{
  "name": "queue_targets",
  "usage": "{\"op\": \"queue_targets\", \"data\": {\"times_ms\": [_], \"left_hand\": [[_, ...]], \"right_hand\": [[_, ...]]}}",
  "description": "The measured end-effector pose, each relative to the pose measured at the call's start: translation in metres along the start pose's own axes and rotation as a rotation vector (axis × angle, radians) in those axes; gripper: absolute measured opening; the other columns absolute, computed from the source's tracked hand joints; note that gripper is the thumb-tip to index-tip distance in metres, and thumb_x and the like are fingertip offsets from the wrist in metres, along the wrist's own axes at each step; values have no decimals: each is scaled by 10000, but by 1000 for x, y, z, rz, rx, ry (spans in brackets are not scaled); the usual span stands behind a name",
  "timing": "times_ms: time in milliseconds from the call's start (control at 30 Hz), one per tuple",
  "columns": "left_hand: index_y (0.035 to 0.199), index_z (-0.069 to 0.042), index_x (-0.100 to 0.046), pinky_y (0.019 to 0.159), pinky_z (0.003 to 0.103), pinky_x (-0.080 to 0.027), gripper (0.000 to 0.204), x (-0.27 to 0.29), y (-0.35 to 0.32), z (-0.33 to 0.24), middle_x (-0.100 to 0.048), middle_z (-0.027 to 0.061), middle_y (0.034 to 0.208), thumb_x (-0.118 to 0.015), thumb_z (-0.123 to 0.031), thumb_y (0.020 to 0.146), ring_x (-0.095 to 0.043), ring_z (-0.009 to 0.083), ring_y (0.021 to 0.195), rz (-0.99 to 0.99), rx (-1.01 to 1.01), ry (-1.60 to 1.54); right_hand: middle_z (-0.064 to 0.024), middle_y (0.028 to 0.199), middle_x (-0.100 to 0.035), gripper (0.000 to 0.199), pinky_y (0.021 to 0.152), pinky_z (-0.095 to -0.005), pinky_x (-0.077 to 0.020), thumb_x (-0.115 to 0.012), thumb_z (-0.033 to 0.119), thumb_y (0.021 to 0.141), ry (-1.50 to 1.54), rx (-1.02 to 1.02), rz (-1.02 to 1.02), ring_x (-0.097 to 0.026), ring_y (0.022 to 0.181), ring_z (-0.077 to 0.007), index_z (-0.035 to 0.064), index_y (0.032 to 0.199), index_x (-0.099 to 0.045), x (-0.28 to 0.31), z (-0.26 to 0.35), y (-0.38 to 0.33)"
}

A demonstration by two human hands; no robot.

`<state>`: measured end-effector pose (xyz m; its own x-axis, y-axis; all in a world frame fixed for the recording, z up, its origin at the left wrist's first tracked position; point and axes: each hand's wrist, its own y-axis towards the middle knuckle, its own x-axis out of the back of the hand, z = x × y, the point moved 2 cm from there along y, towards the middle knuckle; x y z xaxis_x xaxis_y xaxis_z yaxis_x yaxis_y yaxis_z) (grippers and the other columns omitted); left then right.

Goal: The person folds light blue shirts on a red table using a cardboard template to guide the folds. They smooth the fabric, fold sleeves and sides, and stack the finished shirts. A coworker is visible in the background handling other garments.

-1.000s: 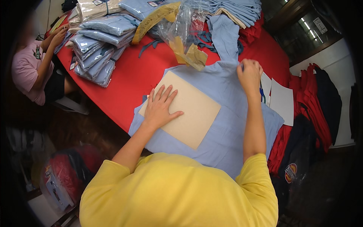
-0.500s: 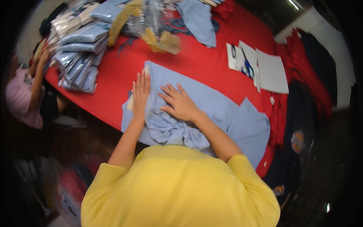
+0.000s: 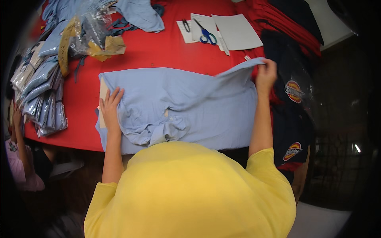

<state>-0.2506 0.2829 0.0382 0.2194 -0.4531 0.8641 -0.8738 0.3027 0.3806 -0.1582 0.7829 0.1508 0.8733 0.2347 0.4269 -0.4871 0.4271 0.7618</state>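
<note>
A light blue shirt (image 3: pixel 190 99) lies partly folded on the red-covered table in front of me. A strip of cream-coloured card (image 3: pixel 103 105) shows along its left side. My left hand (image 3: pixel 112 107) rests flat on the shirt beside this strip, its fingers spread. At the far right corner my right hand (image 3: pixel 266 75) pinches the shirt's edge and holds it lifted off the table. From that hand a slanting fold runs down toward the middle of the cloth. The collar and buttons are bunched near my body.
Blue-handled scissors (image 3: pixel 208 36), thread snips (image 3: pixel 185 25) and white sheets (image 3: pixel 237 31) lie beyond the shirt. Bagged folded shirts (image 3: pixel 45 95) are stacked at left, by a person in pink (image 3: pixel 20 162). Dark garments with round patches (image 3: pixel 287 107) hang over the right edge.
My right hand has moved from the shirt's middle to its far right corner and taken hold of the edge, lifting it. My left hand stays on the left side. The view has turned.
</note>
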Motion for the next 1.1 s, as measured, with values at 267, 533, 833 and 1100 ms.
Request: {"op": "queue_targets", "data": {"times_ms": [267,533,833,1100], "left_hand": [[1300,-176,-579,1153,510,-154,497,-3,3,1,-528,27,1372,-568,-152,804,-363,285,1368,32,28,-67],[1413,-230,-467,1161,544,-94,669,28,7,12,-340,62,1519,-686,-265,781,-189,347,1443,397,-69,-96],[1383,-204,-505,1173,510,-104,632,25,0,3,-371,48,1500,-669,-302,780,-225,337,1429,283,-64,-79],[1347,-165,-545,1167,503,-126,582,25,-18,26,-439,60,1453,-634,-360,807,-271,325,1415,158,-78,-70]], "right_hand": [[-150,930,-592,182,805,-422,-468,-560,-50,783,-530,-332,216,-591,893,-344,44,937,-585,122,-53,-106],[-145,1094,-621,351,903,-432,-443,-499,-57,736,-350,33,156,-550,1028,-345,22,1053,-628,30,-29,-92],[-204,1045,-593,162,860,-465,-461,-537,68,841,-630,-314,333,-562,1015,-391,11,973,-610,-14,-87,-69],[-205,1231,-564,375,987,-488,-384,-554,258,905,-730,-36,381,-511,1169,-356,-18,1155,-604,-21,-10,-96]]}}
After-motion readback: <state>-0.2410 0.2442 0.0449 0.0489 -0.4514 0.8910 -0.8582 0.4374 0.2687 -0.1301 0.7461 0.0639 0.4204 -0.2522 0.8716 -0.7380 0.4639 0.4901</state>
